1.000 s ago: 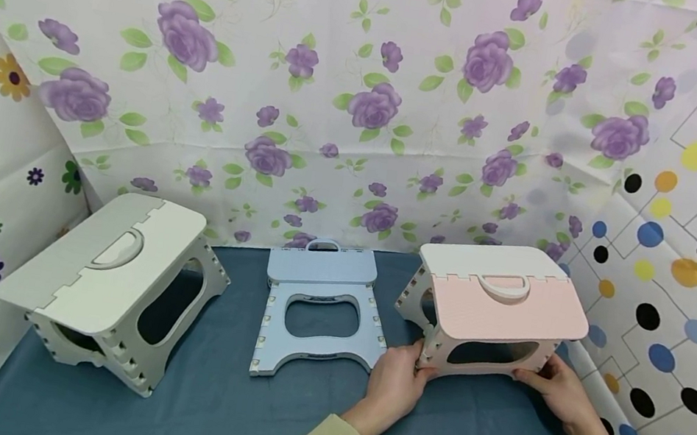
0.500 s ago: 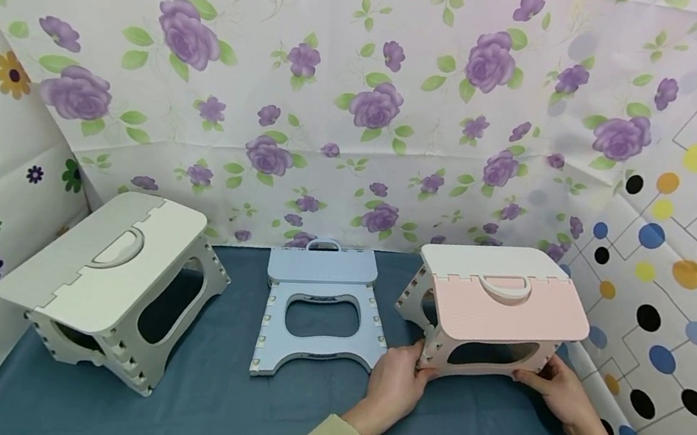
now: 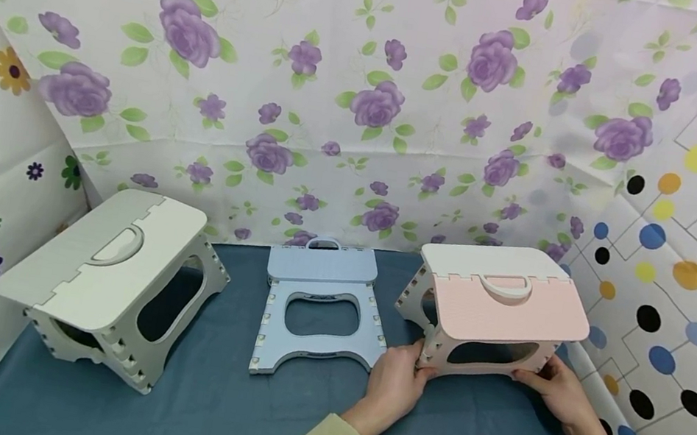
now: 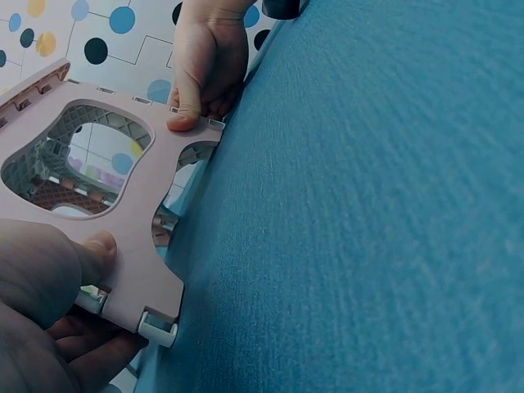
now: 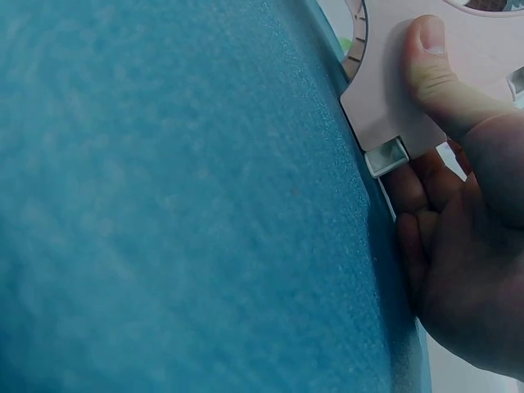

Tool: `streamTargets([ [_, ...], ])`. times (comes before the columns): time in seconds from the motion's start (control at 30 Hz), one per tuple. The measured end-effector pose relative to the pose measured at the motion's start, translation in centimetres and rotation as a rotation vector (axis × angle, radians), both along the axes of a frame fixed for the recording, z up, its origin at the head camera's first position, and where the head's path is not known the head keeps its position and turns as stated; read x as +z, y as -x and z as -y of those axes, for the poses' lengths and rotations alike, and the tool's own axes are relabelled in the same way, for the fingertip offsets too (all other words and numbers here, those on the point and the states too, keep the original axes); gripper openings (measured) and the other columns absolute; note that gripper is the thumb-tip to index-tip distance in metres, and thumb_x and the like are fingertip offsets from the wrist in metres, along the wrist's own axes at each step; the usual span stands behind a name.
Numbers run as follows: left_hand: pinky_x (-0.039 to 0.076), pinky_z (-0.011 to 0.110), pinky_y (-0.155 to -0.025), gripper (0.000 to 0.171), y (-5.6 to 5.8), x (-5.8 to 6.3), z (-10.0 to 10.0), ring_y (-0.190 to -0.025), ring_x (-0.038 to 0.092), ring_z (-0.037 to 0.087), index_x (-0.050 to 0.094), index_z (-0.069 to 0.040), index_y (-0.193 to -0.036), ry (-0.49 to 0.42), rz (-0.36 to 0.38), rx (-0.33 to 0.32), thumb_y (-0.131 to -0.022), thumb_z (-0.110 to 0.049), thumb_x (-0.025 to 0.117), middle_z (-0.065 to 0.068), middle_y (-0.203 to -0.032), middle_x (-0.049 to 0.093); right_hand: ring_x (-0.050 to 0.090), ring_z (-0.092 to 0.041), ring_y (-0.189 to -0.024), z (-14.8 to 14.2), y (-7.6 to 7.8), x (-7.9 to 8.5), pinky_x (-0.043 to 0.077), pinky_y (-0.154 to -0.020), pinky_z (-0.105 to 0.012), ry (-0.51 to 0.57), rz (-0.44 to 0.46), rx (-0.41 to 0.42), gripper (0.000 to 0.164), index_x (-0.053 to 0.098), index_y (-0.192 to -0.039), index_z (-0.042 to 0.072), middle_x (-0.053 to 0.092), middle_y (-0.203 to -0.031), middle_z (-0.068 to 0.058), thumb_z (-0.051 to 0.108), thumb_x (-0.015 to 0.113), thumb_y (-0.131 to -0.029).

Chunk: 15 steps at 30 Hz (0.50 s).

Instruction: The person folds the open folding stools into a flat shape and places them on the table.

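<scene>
A pink and white folding stool (image 3: 509, 311) stands unfolded at the right of the blue cloth, its carry handle lying on the top. My left hand (image 3: 393, 384) grips the lower left corner of its front leg panel; in the left wrist view the thumb presses the pink face and the fingers reach behind the edge. The lower right corner is held by my right hand (image 3: 557, 395). Its thumb (image 5: 434, 65) lies along the pink panel, with the other fingers curled behind. Left of my left hand, a blue folding stool (image 3: 322, 310) lies folded flat, close to the knuckles.
A grey-white folding stool (image 3: 113, 274) stands unfolded at the left. The blue cloth (image 3: 214, 414) covers the table. A floral sheet (image 3: 338, 97) hangs behind, and a dotted sheet (image 3: 696, 311) borders the right side, close beside my right hand.
</scene>
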<state>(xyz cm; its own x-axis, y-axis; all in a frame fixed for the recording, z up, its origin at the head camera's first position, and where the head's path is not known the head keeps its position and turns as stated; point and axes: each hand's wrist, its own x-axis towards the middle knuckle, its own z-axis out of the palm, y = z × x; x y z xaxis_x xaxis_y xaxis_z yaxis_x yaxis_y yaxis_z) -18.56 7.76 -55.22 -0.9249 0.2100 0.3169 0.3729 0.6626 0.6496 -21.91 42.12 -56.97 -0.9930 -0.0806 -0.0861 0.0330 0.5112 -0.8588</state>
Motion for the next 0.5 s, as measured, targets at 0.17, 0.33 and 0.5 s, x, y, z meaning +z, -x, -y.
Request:
streamTargets([
  [0.17, 0.049, 0.022, -0.058, 0.028, 0.00, 0.03, 0.01, -0.071, 0.065, 0.006, 0.075, -0.013, -0.114, 0.007, -0.002, 0.001, -0.094, -0.030, 0.086, 0.000, -0.089, 0.075, 0.061, -0.013, -0.105, 0.01, -0.01, -0.01, 0.052, -0.084, -0.028, 0.000, -0.005, 0.000, 0.063, 0.048, -0.151, -0.001, 0.064, -0.125, -0.009, 0.030, 0.076, -0.103],
  [0.33, 0.049, 0.022, -0.059, 0.028, -0.04, 0.00, 0.02, -0.073, 0.066, 0.006, 0.076, -0.013, -0.115, -0.005, 0.002, -0.001, -0.094, -0.029, 0.086, 0.001, -0.091, 0.075, 0.061, -0.012, -0.104, -0.13, -0.02, -0.21, 0.052, -0.084, -0.027, 0.008, -0.027, 0.012, 0.060, 0.050, -0.150, -0.002, 0.065, -0.121, -0.004, 0.028, 0.075, -0.104],
  [0.5, 0.049, 0.021, -0.059, 0.028, -0.06, -0.01, 0.00, -0.072, 0.064, 0.003, 0.076, -0.013, -0.116, -0.016, 0.013, -0.001, -0.094, -0.028, 0.086, 0.000, -0.093, 0.076, 0.061, -0.013, -0.104, -0.05, 0.01, -0.22, 0.052, -0.084, -0.027, -0.002, -0.011, 0.003, 0.062, 0.049, -0.151, -0.001, 0.064, -0.124, -0.008, 0.029, 0.076, -0.104],
])
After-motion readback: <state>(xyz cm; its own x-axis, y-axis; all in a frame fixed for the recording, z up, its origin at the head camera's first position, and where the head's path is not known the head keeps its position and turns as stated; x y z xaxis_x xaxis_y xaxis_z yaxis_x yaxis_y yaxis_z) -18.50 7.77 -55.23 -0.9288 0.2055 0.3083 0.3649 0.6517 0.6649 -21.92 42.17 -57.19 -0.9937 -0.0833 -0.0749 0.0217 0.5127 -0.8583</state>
